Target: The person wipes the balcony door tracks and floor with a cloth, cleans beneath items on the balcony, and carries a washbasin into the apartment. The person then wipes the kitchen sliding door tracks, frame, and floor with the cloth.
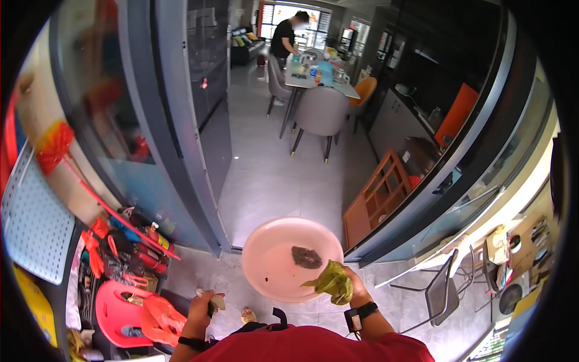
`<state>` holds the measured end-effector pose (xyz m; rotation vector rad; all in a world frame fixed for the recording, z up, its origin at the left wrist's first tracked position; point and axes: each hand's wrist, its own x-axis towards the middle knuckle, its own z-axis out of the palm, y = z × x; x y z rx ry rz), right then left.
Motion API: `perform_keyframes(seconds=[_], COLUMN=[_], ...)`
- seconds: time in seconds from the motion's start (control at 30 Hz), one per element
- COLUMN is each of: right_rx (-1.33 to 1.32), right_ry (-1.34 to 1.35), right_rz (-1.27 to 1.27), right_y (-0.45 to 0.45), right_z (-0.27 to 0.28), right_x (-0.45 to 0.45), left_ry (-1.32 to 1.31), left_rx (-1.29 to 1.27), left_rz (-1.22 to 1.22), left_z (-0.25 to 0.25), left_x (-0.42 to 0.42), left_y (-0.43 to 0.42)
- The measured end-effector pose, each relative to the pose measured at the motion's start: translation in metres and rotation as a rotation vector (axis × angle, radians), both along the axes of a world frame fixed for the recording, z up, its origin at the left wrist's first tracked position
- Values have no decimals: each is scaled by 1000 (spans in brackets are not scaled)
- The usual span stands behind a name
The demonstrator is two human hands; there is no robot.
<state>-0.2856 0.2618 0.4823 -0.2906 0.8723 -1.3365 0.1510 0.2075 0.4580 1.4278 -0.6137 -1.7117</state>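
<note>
Pinching a crumpled green cloth, the right hand sits at about four o'clock on the pink basin, its fingers closed around one end while the rest of the cloth overlaps the rim. The basin is straight ahead of the person, just in front of a doorway. Inside it, toward three o'clock, lies a grey-brown clump, with a small dark speck near eight o'clock (too small to say what it is).

The left hand is well apart from the cloth, at eight o'clock from the basin, with its fingers bent around a pale thing whose nature I cannot tell. A shoe shows between that hand and the basin.

Farther out at eight o'clock is a red plastic chair with an orange bag on it. A red pole slants across at ten o'clock, and a dark chair is at between three and four. Through the doorway, toward twelve, a grey chair stands at a cluttered worktop; another person in a black shirt leans over its far end. A brown wooden rack leans at two o'clock.
</note>
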Motion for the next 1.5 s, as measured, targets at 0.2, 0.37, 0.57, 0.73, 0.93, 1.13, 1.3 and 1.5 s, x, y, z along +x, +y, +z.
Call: perform_keyframes(seconds=[0.2, 0.37, 0.57, 0.73, 0.93, 1.13, 1.3, 1.5], right_rx=[-17, -29, -61, 30, -49, -205, -247, -352], right_ry=[3, -115, 2, -15, -152, -136, -42, 28], right_rz=[-315, -480, -400, -294, -116, -16, -124, -105], right_y=[0, -26, -128, -260, -380, -464, -525, -623], right_z=[8, 4, -21, -49, -7, -21, -14, 3], right_x=[-25, -42, -102, -163, -202, -223, -223, -248], left_ry=[135, 147, 150, 107, 2, 18, 14, 129], left_rx=[63, -22, -85, -49, -115, -19, 24, -58], left_rz=[-142, -228, -249, -121, 64, 192, 236, 99], left_z=[-18, -3, 6, -1, 60, 50, 37, 2], left_x=[-4, -72, -164, -193, -222, -227, -251, -288], left_y=[-117, -206, -297, -368, -422, -464, -533, -674])
